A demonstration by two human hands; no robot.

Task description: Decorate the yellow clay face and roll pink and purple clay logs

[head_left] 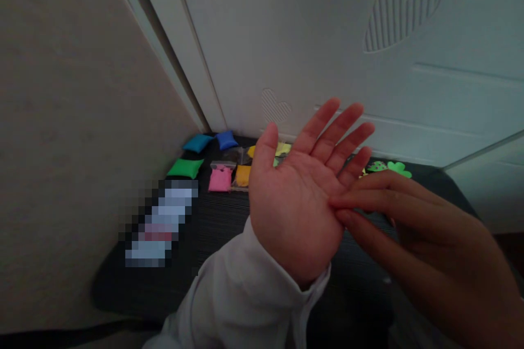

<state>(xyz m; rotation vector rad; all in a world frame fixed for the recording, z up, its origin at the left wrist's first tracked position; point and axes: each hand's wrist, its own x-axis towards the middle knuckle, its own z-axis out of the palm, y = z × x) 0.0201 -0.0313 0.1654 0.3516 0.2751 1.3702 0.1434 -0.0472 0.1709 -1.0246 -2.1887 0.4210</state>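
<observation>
My left hand (298, 196) is held palm up above the dark table, its fingers stretched and a little apart, with nothing visible on the palm. From the right, my right hand (426, 234) reaches in with thumb and fingertips pressed together, touching the little-finger edge of the left palm. Whatever may be between those fingertips is too small or hidden to make out. Behind the left hand lie a clear bag with pink stuff (221, 179) and a bag with orange-yellow stuff (243, 175). Other yellow and pale packets are partly covered by the hand.
A green packet (186, 168), a teal packet (198, 143) and a blue packet (226, 140) lie at the back left of the dark table (216, 229). A pixelated oblong item (164, 223) is in front. Bright green flower-like shape (398, 169) lies back right, before a white panel (311, 38).
</observation>
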